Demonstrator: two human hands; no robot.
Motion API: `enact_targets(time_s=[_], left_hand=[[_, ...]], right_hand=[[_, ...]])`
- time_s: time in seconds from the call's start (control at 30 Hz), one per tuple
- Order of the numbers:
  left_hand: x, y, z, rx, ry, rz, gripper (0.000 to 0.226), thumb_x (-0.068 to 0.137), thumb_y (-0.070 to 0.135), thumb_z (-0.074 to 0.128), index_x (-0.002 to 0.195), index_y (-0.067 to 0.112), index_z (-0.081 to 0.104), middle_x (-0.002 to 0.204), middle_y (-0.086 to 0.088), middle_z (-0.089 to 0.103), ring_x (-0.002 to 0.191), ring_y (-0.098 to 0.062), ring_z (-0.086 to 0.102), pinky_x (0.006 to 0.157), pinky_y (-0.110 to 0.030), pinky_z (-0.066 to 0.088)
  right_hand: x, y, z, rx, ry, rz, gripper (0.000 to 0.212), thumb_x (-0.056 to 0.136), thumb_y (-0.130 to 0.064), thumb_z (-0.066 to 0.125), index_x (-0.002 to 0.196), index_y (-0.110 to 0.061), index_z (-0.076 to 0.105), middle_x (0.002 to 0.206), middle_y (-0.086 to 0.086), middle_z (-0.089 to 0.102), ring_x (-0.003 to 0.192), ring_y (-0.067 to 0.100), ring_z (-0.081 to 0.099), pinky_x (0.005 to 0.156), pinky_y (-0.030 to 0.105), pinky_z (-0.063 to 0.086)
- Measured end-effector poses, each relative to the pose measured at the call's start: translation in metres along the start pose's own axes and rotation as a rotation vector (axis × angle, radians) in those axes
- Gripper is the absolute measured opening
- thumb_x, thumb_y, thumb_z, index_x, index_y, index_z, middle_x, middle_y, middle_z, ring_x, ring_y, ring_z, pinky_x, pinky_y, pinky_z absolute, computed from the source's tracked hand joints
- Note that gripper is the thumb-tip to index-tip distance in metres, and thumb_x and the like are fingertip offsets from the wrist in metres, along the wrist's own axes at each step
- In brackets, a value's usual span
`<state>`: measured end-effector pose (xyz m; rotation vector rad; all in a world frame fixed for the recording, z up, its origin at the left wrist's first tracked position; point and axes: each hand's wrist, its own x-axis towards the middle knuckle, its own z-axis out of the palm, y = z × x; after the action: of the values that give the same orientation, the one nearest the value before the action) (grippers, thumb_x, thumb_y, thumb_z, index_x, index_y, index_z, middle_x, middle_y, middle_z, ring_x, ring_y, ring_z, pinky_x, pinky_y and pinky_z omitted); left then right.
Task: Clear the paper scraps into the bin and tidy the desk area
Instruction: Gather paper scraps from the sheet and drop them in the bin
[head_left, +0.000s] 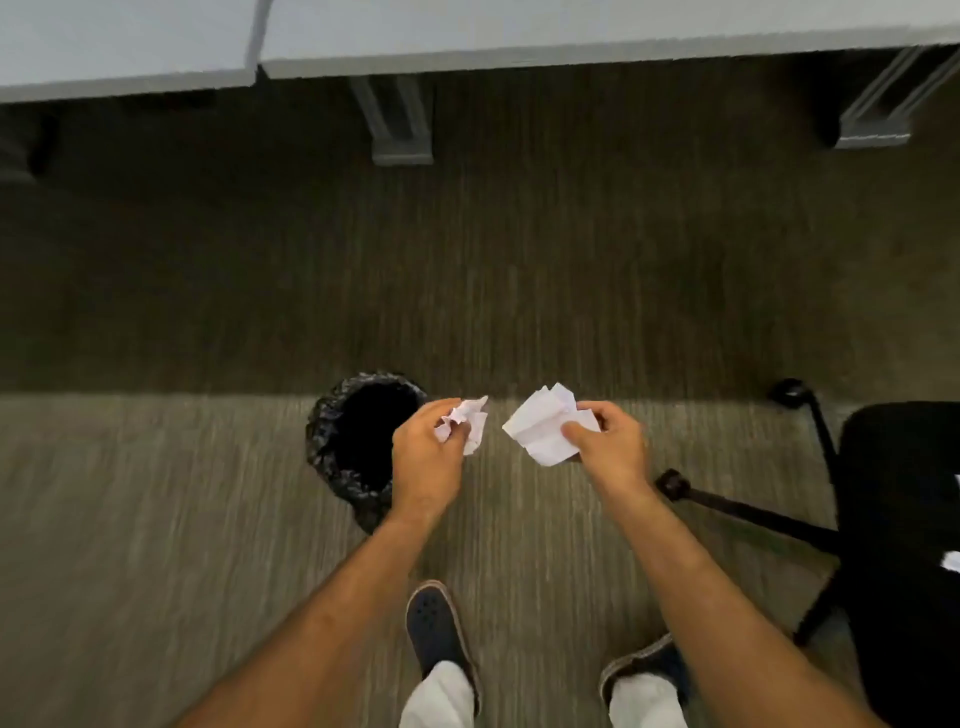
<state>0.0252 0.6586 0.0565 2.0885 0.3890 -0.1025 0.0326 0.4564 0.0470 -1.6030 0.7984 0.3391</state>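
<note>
**Two handfuls of scrap, one small opening**

Standing on carpet (208, 519) before the bin (358, 441), a black-lined round tub on the floor, well short of the desk's near edge (571, 57). Left hand (426, 457) closed around a crumpled paper scrap (465, 423), held at the bin's right rim, partly over it. Right hand (608, 441) pinching a larger folded paper scrap (545, 431), clearly right of the bin and over bare carpet.

Likely trouble: releasing now from the right hand would drop paper onto the floor. Light paper drifts, too; let go from this height, even the left wad could glance off the rim and roll. Office chair (893, 519) just to the right, with white bits at its right edge, too cropped to identify.
</note>
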Motion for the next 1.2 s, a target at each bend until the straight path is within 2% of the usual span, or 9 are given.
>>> enact_targets(time_s=[0.2, 0.3, 0.4, 0.53, 0.63, 0.73, 0.87, 1.0, 1.2], left_hand=[[0.046, -0.158, -0.078, 0.02, 0.142, -0.191, 0.021, 0.088, 0.009, 0.068, 0.105, 0.017, 0.076, 0.094, 0.007, 0.072, 0.086, -0.008, 0.066, 0.071, -0.004, 0.043], [0.071, -0.234, -0.082, 0.055, 0.119, -0.253, 0.018, 0.089, 0.013, 0.068, 0.106, 0.015, 0.075, 0.095, 0.002, 0.073, 0.085, -0.013, 0.065, 0.068, -0.015, 0.045], [0.098, -0.297, -0.07, 0.077, 0.083, -0.282, 0.016, 0.09, 0.018, 0.067, 0.104, 0.013, 0.074, 0.096, -0.001, 0.073, 0.086, -0.018, 0.066, 0.07, -0.026, 0.048], [0.124, -0.348, -0.051, 0.068, 0.048, -0.358, 0.003, 0.088, 0.013, 0.07, 0.09, 0.012, 0.071, 0.081, -0.001, 0.069, 0.071, -0.013, 0.061, 0.056, -0.011, 0.041], [0.133, -0.367, -0.04, 0.023, 0.001, -0.445, 0.03, 0.081, 0.018, 0.077, 0.11, 0.014, 0.07, 0.1, -0.001, 0.07, 0.089, -0.016, 0.065, 0.072, -0.023, 0.047], [0.132, -0.367, -0.033, 0.065, -0.013, -0.45, 0.065, 0.078, 0.024, 0.082, 0.136, 0.014, 0.056, 0.125, -0.003, 0.063, 0.112, -0.019, 0.06, 0.09, -0.028, 0.045], [0.129, -0.332, -0.034, 0.113, -0.049, -0.412, 0.084, 0.077, 0.029, 0.083, 0.148, 0.013, 0.041, 0.147, -0.008, 0.05, 0.135, -0.024, 0.046, 0.11, -0.037, 0.039], [0.129, -0.268, -0.029, 0.145, -0.087, -0.341, 0.081, 0.083, 0.026, 0.079, 0.151, 0.017, 0.037, 0.155, -0.004, 0.04, 0.141, -0.022, 0.039, 0.114, -0.04, 0.036], [0.104, -0.124, 0.03, 0.142, -0.199, -0.16, 0.056, 0.089, 0.019, 0.073, 0.14, 0.012, 0.052, 0.14, 0.0, 0.05, 0.13, -0.015, 0.046, 0.107, -0.022, 0.031]], right_hand=[[0.03, 0.077, 0.192, -0.099, -0.127, 0.074, 0.027, 0.077, 0.007, 0.065, 0.08, -0.02, 0.063, 0.08, 0.007, 0.067, 0.079, 0.029, 0.065, 0.068, 0.046, 0.056], [0.059, 0.134, 0.254, -0.181, -0.134, 0.103, 0.023, 0.07, -0.003, 0.069, 0.072, -0.025, 0.063, 0.075, 0.003, 0.068, 0.076, 0.028, 0.065, 0.071, 0.05, 0.057], [0.085, 0.176, 0.291, -0.26, -0.132, 0.112, 0.019, 0.074, -0.002, 0.067, 0.083, -0.019, 0.065, 0.081, 0.007, 0.069, 0.074, 0.026, 0.064, 0.067, 0.04, 0.056], [0.12, 0.219, 0.319, -0.33, -0.11, 0.101, 0.021, 0.075, -0.01, 0.07, 0.095, -0.016, 0.069, 0.089, 0.007, 0.071, 0.08, 0.026, 0.068, 0.069, 0.037, 0.058], [0.13, 0.233, 0.327, -0.261, -0.118, 0.113, 0.034, 0.076, -0.012, 0.077, 0.109, -0.01, 0.067, 0.099, 0.013, 0.071, 0.083, 0.03, 0.072, 0.068, 0.046, 0.063], [0.123, 0.225, 0.324, -0.183, -0.157, 0.101, 0.054, 0.08, -0.014, 0.08, 0.128, -0.007, 0.058, 0.111, 0.007, 0.064, 0.085, 0.021, 0.069, 0.066, 0.037, 0.062], [0.115, 0.203, 0.299, -0.067, -0.21, 0.12, 0.071, 0.079, -0.019, 0.081, 0.142, -0.012, 0.048, 0.128, 0.006, 0.059, 0.105, 0.024, 0.067, 0.068, 0.034, 0.06], [0.104, 0.16, 0.24, -0.062, -0.18, -0.012, 0.061, 0.074, -0.023, 0.08, 0.13, -0.015, 0.057, 0.107, -0.002, 0.066, 0.094, 0.016, 0.068, 0.088, 0.046, 0.058], [0.08, 0.09, 0.077, -0.02, -0.012, -0.176, 0.042, 0.084, -0.006, 0.075, 0.121, -0.02, 0.064, 0.107, -0.001, 0.071, 0.103, 0.013, 0.066, 0.097, 0.032, 0.051]])
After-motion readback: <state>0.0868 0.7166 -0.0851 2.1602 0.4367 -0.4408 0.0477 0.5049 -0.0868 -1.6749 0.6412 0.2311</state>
